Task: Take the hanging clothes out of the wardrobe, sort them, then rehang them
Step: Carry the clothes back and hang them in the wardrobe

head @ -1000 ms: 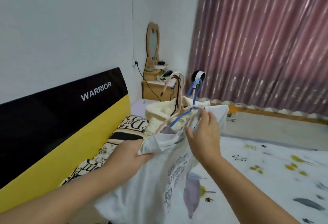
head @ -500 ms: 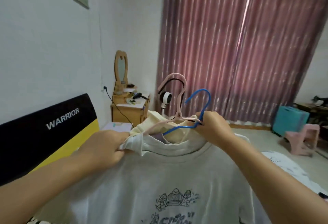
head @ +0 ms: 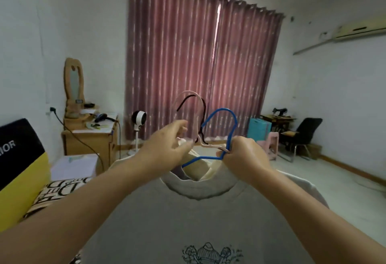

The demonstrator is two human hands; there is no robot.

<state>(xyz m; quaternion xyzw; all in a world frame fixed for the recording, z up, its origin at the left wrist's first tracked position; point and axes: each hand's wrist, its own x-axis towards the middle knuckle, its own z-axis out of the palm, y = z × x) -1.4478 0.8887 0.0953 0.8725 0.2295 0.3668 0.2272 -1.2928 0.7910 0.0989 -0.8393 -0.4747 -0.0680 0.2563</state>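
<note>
Her left hand [head: 167, 147] was raised in front of her chest, the arm reaching forward, the fingers loosely parted and only half curled. It hovered at the necks of the hangers, fingertips close to the pink hanger [head: 193, 117] and the cream garment [head: 199, 166] bunched beneath; I could not tell whether it actually had hold of anything. Half a second before, that hand had been pinching the shoulder of the grey T-shirt [head: 188, 222]; now it had let go of the cloth and come up and inward toward the hooks.

To its right stood three hooks bunched together: the pink one, a thin black hanger [head: 203, 113] nested against it, and the blue hanger [head: 226, 121]. The grey T-shirt hung from them, its collar open below both hands and its printed front facing her.

Her right hand [head: 244, 155] was clenched tight around the hanger necks where they met, carrying the whole bundle. That grip had not changed, though the bundle was held higher than before.
</note>
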